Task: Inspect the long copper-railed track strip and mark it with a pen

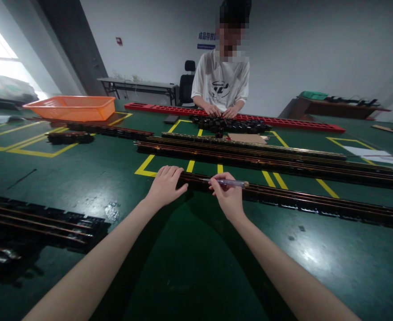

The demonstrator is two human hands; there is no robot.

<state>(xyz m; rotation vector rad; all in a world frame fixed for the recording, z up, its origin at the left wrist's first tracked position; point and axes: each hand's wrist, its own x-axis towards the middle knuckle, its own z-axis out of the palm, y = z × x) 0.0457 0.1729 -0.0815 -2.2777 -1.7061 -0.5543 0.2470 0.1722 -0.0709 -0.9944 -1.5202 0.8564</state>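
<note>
A long black strip [296, 199] with copper-coloured bars along it lies across the green table in front of me. My left hand [167, 186] grips its left end, with the fingers over the far side and the thumb on the near side. In my right hand [228, 191] is a screwdriver [232, 183] with a clear handle, held almost level. Its thin tip points left and is at the strip, a little right of my left hand. Whether the tip sits in a screw is too small to tell.
Behind my strip lie more long black strips [213, 154]. Others [39, 220] are at near left. An orange basket [72, 108] stands at far left. Across the table, a person [221, 82] handles a heap of black parts [246, 125] before a red slotted rail [303, 124].
</note>
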